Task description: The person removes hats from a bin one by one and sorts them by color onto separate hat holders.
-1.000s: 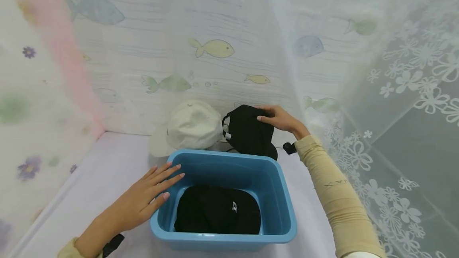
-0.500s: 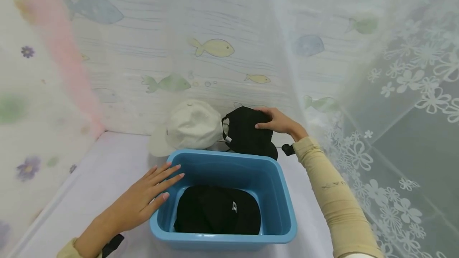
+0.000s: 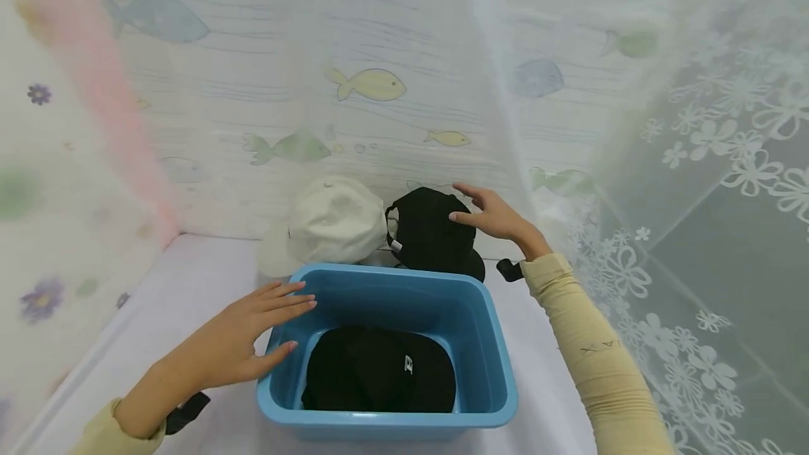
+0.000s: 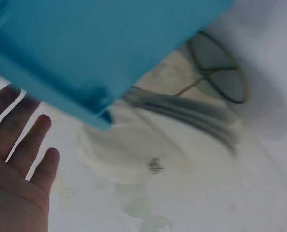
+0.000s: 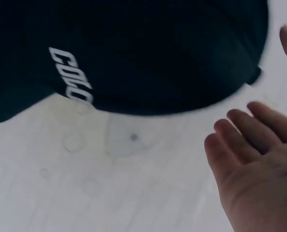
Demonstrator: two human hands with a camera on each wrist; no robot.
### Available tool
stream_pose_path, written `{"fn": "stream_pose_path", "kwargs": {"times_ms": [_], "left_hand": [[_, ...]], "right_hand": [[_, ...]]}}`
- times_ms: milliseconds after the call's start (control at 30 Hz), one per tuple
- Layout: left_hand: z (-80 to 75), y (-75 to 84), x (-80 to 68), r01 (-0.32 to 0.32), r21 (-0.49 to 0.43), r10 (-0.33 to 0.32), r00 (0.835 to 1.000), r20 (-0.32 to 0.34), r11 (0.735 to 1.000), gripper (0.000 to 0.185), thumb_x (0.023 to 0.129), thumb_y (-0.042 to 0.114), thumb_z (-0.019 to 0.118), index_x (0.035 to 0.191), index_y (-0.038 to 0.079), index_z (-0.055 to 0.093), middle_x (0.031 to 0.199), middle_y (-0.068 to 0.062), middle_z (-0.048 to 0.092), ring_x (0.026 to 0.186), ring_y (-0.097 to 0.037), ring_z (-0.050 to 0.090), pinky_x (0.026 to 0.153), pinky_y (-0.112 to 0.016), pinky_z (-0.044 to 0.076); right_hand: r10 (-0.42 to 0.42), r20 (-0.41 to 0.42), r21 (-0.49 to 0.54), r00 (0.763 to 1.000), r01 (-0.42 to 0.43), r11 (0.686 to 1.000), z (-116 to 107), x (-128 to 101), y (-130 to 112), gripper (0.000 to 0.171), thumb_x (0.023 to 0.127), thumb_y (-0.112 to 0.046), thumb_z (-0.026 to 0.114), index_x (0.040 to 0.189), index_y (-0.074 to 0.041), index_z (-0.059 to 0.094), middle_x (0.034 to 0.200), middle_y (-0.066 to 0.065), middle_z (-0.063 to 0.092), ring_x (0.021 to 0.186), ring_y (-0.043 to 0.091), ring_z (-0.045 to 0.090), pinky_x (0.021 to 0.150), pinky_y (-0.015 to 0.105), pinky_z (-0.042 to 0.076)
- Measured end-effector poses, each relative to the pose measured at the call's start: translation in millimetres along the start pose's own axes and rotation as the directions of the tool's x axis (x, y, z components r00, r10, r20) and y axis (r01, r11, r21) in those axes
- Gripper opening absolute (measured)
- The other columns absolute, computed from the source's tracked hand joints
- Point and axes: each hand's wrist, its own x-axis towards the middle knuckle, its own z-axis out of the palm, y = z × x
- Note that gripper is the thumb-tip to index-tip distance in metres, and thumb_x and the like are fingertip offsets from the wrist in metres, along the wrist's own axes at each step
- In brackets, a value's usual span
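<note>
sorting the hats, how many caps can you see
3: a black cap inside the blue bin, a white cap behind the bin, and another black cap beside it. More may be hidden.

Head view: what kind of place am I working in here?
Probably a staged corner of a home, maybe a child's room: fish wallpaper, a lace flower curtain, and a cloth-covered table holding a blue tub and caps.

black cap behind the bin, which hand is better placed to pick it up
Right. The right hand hovers open at the black cap; the left hand rests at the blue bin rim, nearer the white cap.
</note>
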Motion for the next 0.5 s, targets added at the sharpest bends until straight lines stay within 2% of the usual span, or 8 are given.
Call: {"fn": "stream_pose_path", "kwargs": {"times_ms": [100, 133, 200, 233, 300, 367, 433, 500], "left_hand": [[-14.3, 5.3, 26.4, -0.02, -0.132, 0.012, 0.998, -0.061, 0.991, 0.061, 0.083, 0.013, 0.083, 0.14, 0.018, 0.063, 0.14, 0.001, 0.064, 0.135, -0.027, 0.053, 0.098, -0.054, 0.054], [-17.6, 7.2, 37.7, -0.031, -0.195, 0.013, 0.996, -0.09, 0.98, 0.061, 0.082, 0.008, 0.083, 0.139, 0.016, 0.064, 0.138, -0.001, 0.065, 0.134, -0.027, 0.055, 0.098, -0.053, 0.054], [-23.5, 12.6, 61.6, -0.011, -0.325, -0.029, 0.992, -0.119, 0.945, 0.055, 0.084, 0.004, 0.081, 0.136, 0.013, 0.065, 0.135, -0.003, 0.067, 0.13, -0.025, 0.058, 0.1, -0.046, 0.055], [-25.9, 15.3, 73.9, 0.01, -0.4, -0.063, 0.991, -0.119, 0.916, 0.053, 0.086, 0.003, 0.079, 0.136, 0.011, 0.065, 0.135, -0.004, 0.067, 0.129, -0.024, 0.059, 0.102, -0.043, 0.054], [-29.7, 19.8, 98.4, 0.078, -0.543, -0.15, 0.985, -0.09, 0.836, 0.049, 0.09, 0.004, 0.075, 0.137, 0.006, 0.063, 0.135, -0.007, 0.066, 0.127, -0.025, 0.061, 0.104, -0.038, 0.053], [-31.6, 21.3, 120.9, 0.176, -0.651, -0.241, 0.97, -0.011, 0.739, 0.049, 0.094, 0.006, 0.071, 0.141, 0.004, 0.058, 0.138, -0.01, 0.064, 0.127, -0.025, 0.061, 0.105, -0.038, 0.052], [-28.8, 18.7, 142.9, 0.276, -0.719, -0.304, 0.948, 0.094, 0.638, 0.051, 0.098, 0.01, 0.067, 0.145, 0.001, 0.052, 0.141, -0.014, 0.06, 0.131, -0.028, 0.058, 0.108, -0.042, 0.05], [-20.1, 13.3, 163.7, 0.376, -0.764, -0.344, 0.914, 0.213, 0.525, 0.054, 0.101, 0.014, 0.063, 0.15, -0.001, 0.044, 0.146, -0.017, 0.055, 0.134, -0.032, 0.055, 0.109, -0.045, 0.048]], "right_hand": [[0.001, -0.099, 0.027, 0.995, 0.001, 1.0, -4.8, -11.5, -2.3, 0.068, 0.103, -0.019, 0.062, 0.158, 0.002, 0.028, 0.163, 0.023, 0.031, 0.153, 0.036, 0.026, 0.124, 0.053, 0.022], [0.008, -0.13, 0.045, 0.991, -0.002, 0.999, -5.0, -15.3, -0.7, 0.066, 0.104, -0.019, 0.06, 0.158, 0.002, 0.028, 0.162, 0.023, 0.033, 0.152, 0.035, 0.028, 0.125, 0.052, 0.022], [0.027, -0.183, 0.082, 0.983, -0.013, 0.997, -3.5, -23.7, -1.9, 0.061, 0.105, -0.015, 0.056, 0.157, 0.004, 0.03, 0.159, 0.026, 0.036, 0.15, 0.039, 0.032, 0.124, 0.055, 0.023], [0.04, -0.204, 0.103, 0.978, -0.019, 0.995, -1.2, -28.3, -3.1, 0.059, 0.106, -0.014, 0.055, 0.156, 0.006, 0.031, 0.157, 0.028, 0.038, 0.148, 0.041, 0.033, 0.123, 0.056, 0.024], [0.068, -0.242, 0.154, 0.968, -0.03, 0.988, 6.5, -37.1, -2.3, 0.054, 0.106, -0.01, 0.051, 0.153, 0.01, 0.033, 0.154, 0.031, 0.04, 0.145, 0.045, 0.036, 0.121, 0.058, 0.026], [0.101, -0.278, 0.19, 0.955, -0.049, 0.981, 17.7, -44.0, 8.0, 0.051, 0.107, -0.01, 0.05, 0.151, 0.012, 0.036, 0.151, 0.032, 0.043, 0.143, 0.047, 0.038, 0.12, 0.059, 0.029], [0.143, -0.31, 0.209, 0.94, -0.079, 0.975, 31.7, -49.1, 31.5, 0.051, 0.108, -0.014, 0.049, 0.15, 0.012, 0.037, 0.151, 0.033, 0.043, 0.142, 0.047, 0.039, 0.118, 0.059, 0.031], [0.204, -0.333, 0.238, 0.921, -0.127, 0.963, 46.7, -54.1, 58.6, 0.053, 0.109, -0.019, 0.048, 0.151, 0.011, 0.036, 0.152, 0.032, 0.042, 0.142, 0.046, 0.039, 0.118, 0.059, 0.031]]}}
